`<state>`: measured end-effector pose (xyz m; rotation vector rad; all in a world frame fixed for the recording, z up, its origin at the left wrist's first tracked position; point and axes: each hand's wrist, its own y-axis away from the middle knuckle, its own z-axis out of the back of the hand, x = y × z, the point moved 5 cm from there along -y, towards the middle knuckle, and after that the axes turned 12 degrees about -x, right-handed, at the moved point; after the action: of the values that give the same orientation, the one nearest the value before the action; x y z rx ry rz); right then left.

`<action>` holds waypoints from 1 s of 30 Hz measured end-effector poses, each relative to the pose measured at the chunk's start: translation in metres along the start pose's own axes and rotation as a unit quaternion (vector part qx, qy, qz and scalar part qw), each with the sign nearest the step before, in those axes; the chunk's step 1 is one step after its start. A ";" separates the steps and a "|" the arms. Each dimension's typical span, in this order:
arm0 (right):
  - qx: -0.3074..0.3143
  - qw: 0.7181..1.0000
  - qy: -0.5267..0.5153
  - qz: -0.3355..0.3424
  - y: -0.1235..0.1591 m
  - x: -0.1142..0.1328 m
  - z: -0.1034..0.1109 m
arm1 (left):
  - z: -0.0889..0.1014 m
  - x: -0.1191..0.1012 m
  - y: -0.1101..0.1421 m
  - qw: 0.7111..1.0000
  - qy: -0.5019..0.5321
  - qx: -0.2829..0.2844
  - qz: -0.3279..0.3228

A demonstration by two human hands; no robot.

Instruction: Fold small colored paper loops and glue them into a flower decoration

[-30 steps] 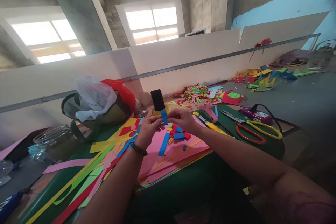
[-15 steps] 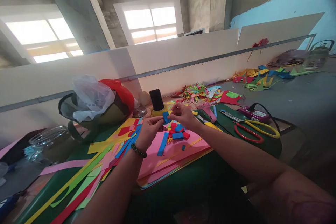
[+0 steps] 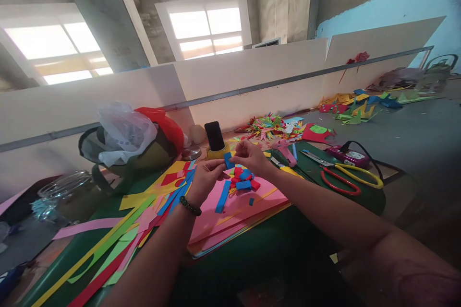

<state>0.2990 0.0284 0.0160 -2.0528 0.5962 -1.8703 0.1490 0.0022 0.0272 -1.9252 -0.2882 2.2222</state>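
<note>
Between my two hands is a small blue paper piece (image 3: 228, 159), pinched at its edges. My left hand (image 3: 208, 176), with a dark bead bracelet at the wrist, grips it from the left. From the right, my right hand (image 3: 249, 157) holds its other side between thumb and fingers. Just below lies a pile of small red and blue paper pieces (image 3: 245, 180), on a stack of pink paper sheets (image 3: 212, 230). A longer blue paper strip (image 3: 223, 196) rests on the stack to the left of the pile.
Scissors (image 3: 342, 180) with red and yellow handles lie at the right, near a pink glue gun (image 3: 286, 152). A phone (image 3: 214, 135) stands upright behind my hands. Coloured paper strips (image 3: 118, 244) spread at the left, below a bag (image 3: 158, 146) holding plastic.
Both hands keep their pinch on the blue paper piece, almost unmoved. The whole view has shifted very slightly.
</note>
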 end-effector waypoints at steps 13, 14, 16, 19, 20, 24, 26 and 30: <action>0.024 0.997 0.059 0.052 0.005 0.010 -0.001 | -0.005 0.001 0.001 0.996 -0.063 0.047 -0.039; 0.037 0.997 0.050 0.044 0.005 0.009 -0.001 | -0.006 0.001 0.001 0.995 -0.068 0.055 -0.041; 0.053 0.998 0.036 0.027 0.003 0.008 -0.002 | -0.007 0.000 0.002 0.994 -0.073 0.069 -0.036; 0.042 0.999 0.016 0.013 0.001 0.005 0.000 | -0.006 -0.001 0.004 0.994 -0.070 0.079 -0.019; 0.033 0.999 0.012 0.017 0.001 0.005 0.000 | -0.007 -0.002 0.005 0.994 -0.072 0.083 -0.018; 0.019 0.998 0.018 0.057 0.006 0.009 -0.003 | -0.011 -0.006 0.010 0.989 -0.088 0.115 -0.032; 0.013 0.997 0.026 0.070 0.006 0.010 -0.003 | -0.010 -0.006 0.010 0.990 -0.083 0.110 -0.025; -0.026 0.996 0.042 0.076 -0.009 0.001 0.011 | 0.001 -0.001 0.000 0.993 -0.096 0.070 0.007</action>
<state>0.3110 0.0350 0.0202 -1.9091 0.8057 -1.8783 0.1479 0.0019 0.0279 -1.6525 -0.1412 2.3718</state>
